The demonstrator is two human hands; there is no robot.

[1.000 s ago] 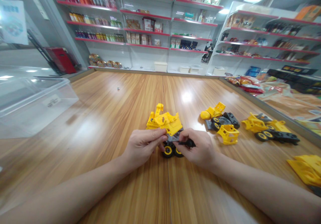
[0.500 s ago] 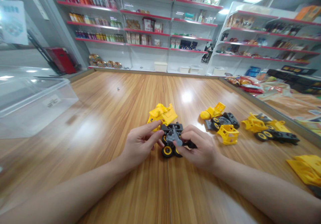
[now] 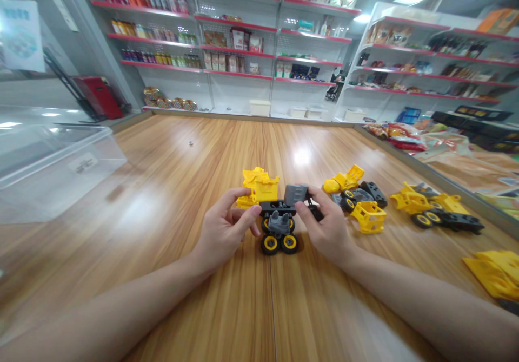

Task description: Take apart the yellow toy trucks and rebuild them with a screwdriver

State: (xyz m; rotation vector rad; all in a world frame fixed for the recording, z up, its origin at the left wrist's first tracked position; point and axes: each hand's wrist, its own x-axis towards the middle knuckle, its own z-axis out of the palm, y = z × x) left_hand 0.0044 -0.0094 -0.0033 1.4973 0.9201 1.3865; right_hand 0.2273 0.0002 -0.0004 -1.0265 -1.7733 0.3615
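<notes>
In front of me a toy truck chassis (image 3: 279, 224), black and grey with yellow-hubbed wheels, stands on the wooden table. My left hand (image 3: 227, 226) grips its left end, thumb at the black bar and the other fingers curled behind. Between thumb and index finger, my right hand (image 3: 326, 226) holds a grey boxy toy part (image 3: 295, 195) just above the chassis's right end. A small black piece (image 3: 315, 210) also shows within the right hand; its kind is unclear. Just behind the chassis sits a yellow toy truck body (image 3: 260, 185), partly covered by the left fingers.
To the right lie a partly dismantled toy truck (image 3: 360, 194), a yellow cab shell (image 3: 368, 217), another toy truck (image 3: 438, 208) and yellow parts (image 3: 492, 272). A clear plastic bin (image 3: 60, 167) stands at left. Stocked shelves (image 3: 239, 53) rise behind the table.
The grey part has turned and moved up and back in my right hand, uncovering the chassis's front wheels. My left index finger has drawn back, and the yellow body behind sits at a different angle.
</notes>
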